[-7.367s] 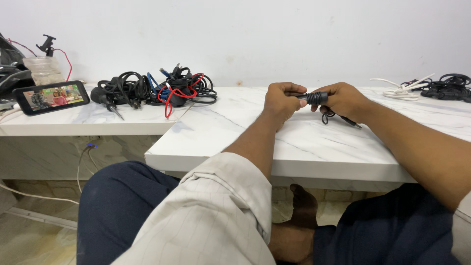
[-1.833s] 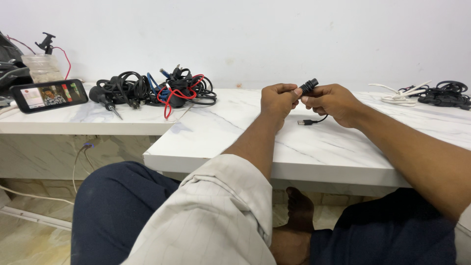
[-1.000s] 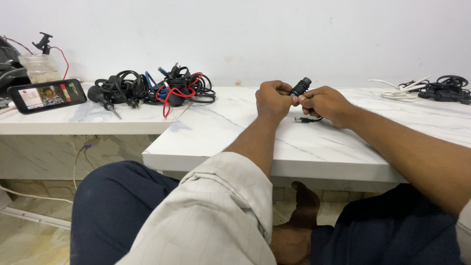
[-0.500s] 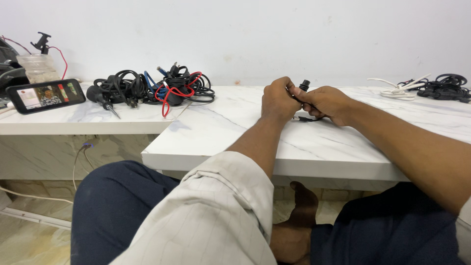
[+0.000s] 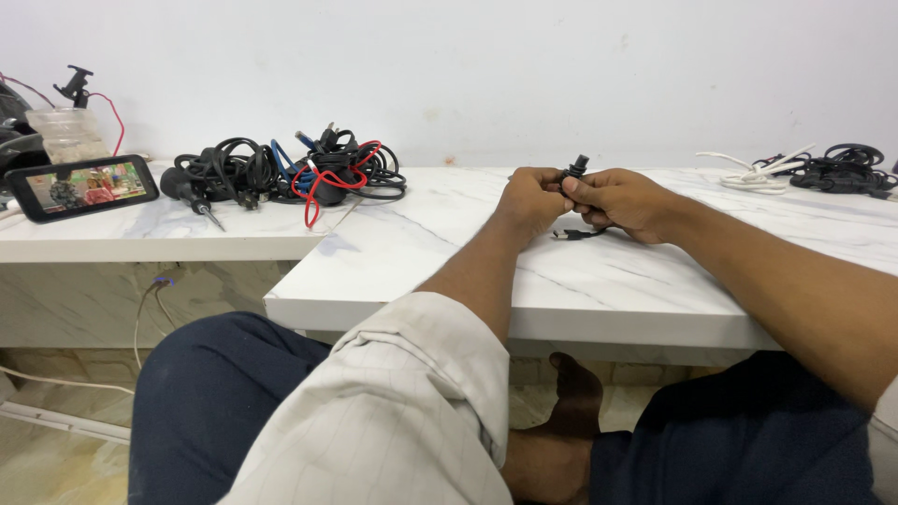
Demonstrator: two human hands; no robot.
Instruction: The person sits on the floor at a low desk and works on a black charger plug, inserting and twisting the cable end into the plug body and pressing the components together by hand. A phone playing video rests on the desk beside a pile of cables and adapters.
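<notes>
My left hand [image 5: 526,198] and my right hand [image 5: 619,200] meet over the white marble table [image 5: 599,281], both closed around a small bundled black cable [image 5: 572,172]. Its top end sticks up between my fingers. A loose plug end [image 5: 564,235] of the same cable lies on the table just below my right hand. Most of the bundle is hidden inside my fingers.
A tangled heap of black, red and blue cables [image 5: 299,171] lies at the back left, a black tool [image 5: 185,190] beside it. A phone with a lit screen [image 5: 82,185] and a clear tub [image 5: 65,134] stand far left. White and black cables [image 5: 812,168] lie far right.
Both hands have stayed together on the black cable, shifting it slightly; the bundle's end now points up between my fingers and the plug end rests on the table.
</notes>
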